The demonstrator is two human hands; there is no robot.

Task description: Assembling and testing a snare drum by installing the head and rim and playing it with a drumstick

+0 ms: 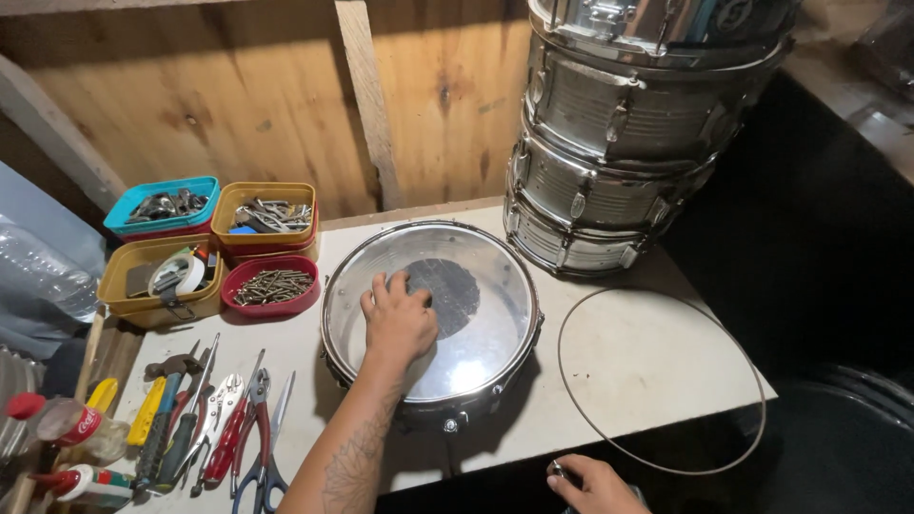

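A chrome snare drum [495, 276] with a clear head and a dark round patch in the middle lies flat on the pale workbench [647, 343]. My left hand [398, 319] rests on the drum head, fingers bent, touching the left edge of the dark patch. My right hand [592, 485] is at the bench's front edge, closed around a small shiny metal thing that is mostly hidden. A thin metal hoop [757, 381] lies on the bench to the right of the drum, overhanging the edge.
A stack of chrome drums [619, 143] stands at the back right. Plastic tubs [262, 214] of screws and parts sit at the back left. Pliers, scissors, screwdrivers and a hammer [205, 419] lie at the front left, beside small bottles [67, 424]. A wooden wall stands behind.
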